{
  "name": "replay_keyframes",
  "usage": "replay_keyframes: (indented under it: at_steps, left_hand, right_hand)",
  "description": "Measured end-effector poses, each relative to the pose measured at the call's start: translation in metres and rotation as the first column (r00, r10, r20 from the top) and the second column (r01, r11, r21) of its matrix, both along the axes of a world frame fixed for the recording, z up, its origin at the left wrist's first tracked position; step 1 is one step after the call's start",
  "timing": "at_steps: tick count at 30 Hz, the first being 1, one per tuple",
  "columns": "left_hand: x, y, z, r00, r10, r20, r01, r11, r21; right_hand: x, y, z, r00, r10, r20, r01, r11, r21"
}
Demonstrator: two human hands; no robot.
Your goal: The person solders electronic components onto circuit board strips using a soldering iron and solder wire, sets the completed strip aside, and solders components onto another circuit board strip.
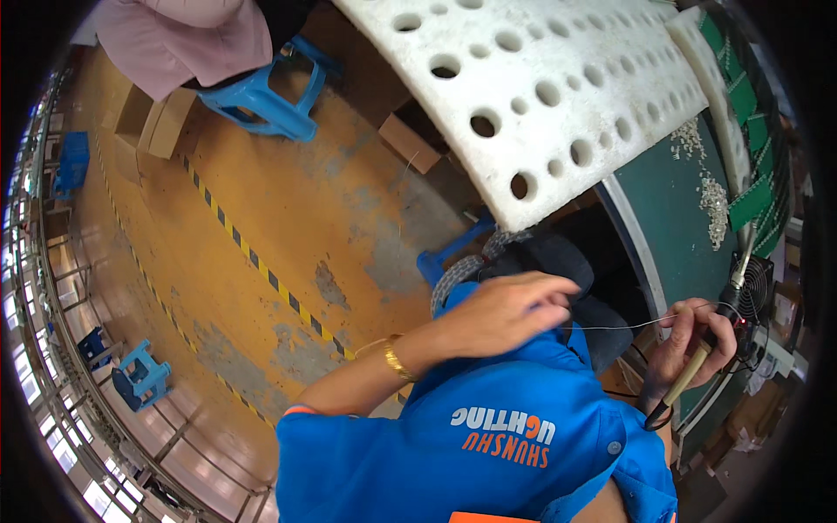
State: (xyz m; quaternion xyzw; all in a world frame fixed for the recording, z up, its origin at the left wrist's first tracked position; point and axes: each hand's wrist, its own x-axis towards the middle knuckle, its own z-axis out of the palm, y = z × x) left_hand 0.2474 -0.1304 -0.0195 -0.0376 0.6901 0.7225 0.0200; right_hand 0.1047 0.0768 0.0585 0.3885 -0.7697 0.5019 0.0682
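Note:
My left hand (pixel 523 309) is curled above my blue shirt, its fingers closed on a thin silvery wire (pixel 610 328) that stretches to my right side. My right hand (pixel 693 336) grips a tool with a pale tan handle (pixel 690 373) and a black cord or loop at its lower end; the wire passes among its thumb and fingertips. What the tool's upper end is, I cannot make out. Just beyond that hand are a dark fixture with a metal stem (pixel 739 270) and a small fan (pixel 751 292).
A white foam board with holes (pixel 558 61) lies above me, beside a green tabletop (pixel 645 227) with small pale pieces (pixel 715 209) and green strips (pixel 745 205). A person in pink (pixel 174 44) is at a blue stool (pixel 296 109). Cardboard boxes (pixel 157 122) stand on the floor.

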Motion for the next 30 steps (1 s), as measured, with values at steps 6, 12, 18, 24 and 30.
replay_keyframes:
  at_steps: [6, 12, 18, 24, 30]
  left_hand:
    - [-0.077, 0.035, 0.049, 0.921, -0.31, -0.234, 0.345, 0.93, 0.127]
    - [-0.108, 0.036, 0.073, 0.897, -0.435, -0.074, 0.44, 0.895, 0.076]
    - [-0.157, -0.031, 0.116, 0.928, -0.267, -0.258, 0.219, 0.955, -0.202]
    - [-0.274, -0.156, 0.145, 0.823, 0.543, -0.164, -0.567, 0.793, -0.223]
    - [-0.345, -0.28, 0.07, 0.569, 0.8, -0.191, -0.699, 0.348, -0.625]
  right_hand:
    - [-0.002, 0.005, 0.002, 0.999, -0.02, 0.037, 0.023, 0.998, -0.062]
    - [-0.03, 0.018, 0.009, 0.981, -0.086, 0.177, 0.125, 0.966, -0.226]
    - [-0.074, 0.035, 0.013, 0.965, -0.213, 0.151, 0.258, 0.864, -0.432]
    - [-0.091, 0.062, -0.004, 0.919, -0.336, 0.208, 0.393, 0.83, -0.397]
    - [-0.09, 0.072, -0.023, 0.886, -0.43, 0.173, 0.462, 0.846, -0.265]
